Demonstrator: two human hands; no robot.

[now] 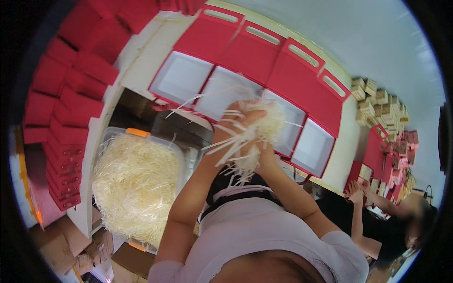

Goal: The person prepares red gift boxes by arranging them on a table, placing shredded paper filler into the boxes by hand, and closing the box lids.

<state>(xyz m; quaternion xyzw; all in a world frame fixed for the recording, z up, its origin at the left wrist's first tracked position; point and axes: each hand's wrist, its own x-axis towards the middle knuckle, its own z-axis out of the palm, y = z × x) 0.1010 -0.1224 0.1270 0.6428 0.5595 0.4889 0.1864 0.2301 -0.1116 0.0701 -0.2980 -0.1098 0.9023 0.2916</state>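
Observation:
A bundle of pale shredded paper filler (270, 120) is held between my two hands, with loose strands hanging below and to the left. My left hand (244, 115) lies over the strands from the left side. My right hand (265, 155) is under the bundle and partly hidden by it. Behind the bundle, several red gift boxes (177, 78) stand in a row with their lids raised and white insides showing. Some strands hang over the second box. At the left, a clear plastic bin (180, 159) with orange handles is heaped with shredded filler (138, 187).
Stacks of red boxes (76, 106) rise at the far left. Cardboard boxes (131, 261) are at lower left. Small pale boxes (378, 102) are piled on the white table (339, 155) at right, near more red boxes (375, 152). A co-worker (389, 219) is at the right.

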